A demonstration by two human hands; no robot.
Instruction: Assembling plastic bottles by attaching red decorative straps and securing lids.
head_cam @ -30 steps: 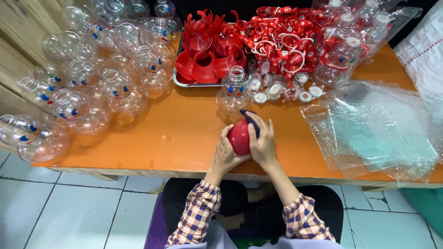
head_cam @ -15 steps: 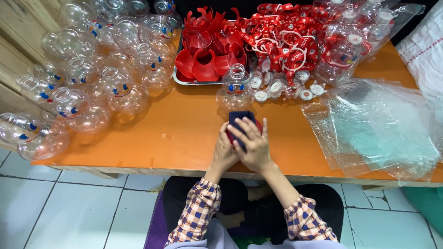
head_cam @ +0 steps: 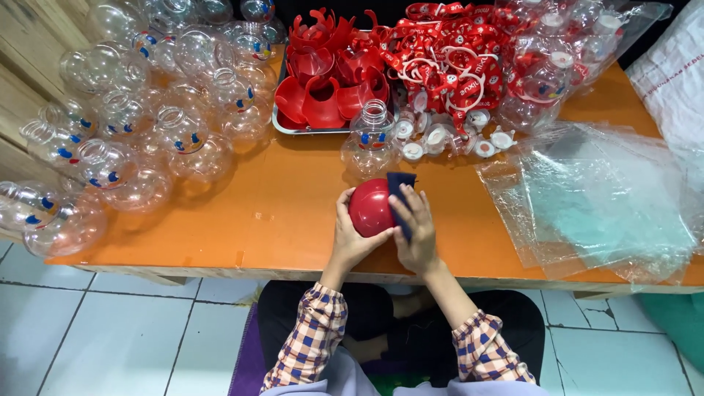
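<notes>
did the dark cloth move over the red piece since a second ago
Yes. The dark cloth under the right hand now lies on the red piece's right side, below the lone clear bottle; earlier it covered the top.

Bare orange table (head_cam: 279, 220) lies open left of the grip; straight ahead a clear bottle (head_cam: 372, 139) and white caps (head_cam: 447, 138) block the way, clear plastic bags (head_cam: 609, 198) crowd the right, clear globes (head_cam: 147, 147) far left.
</notes>
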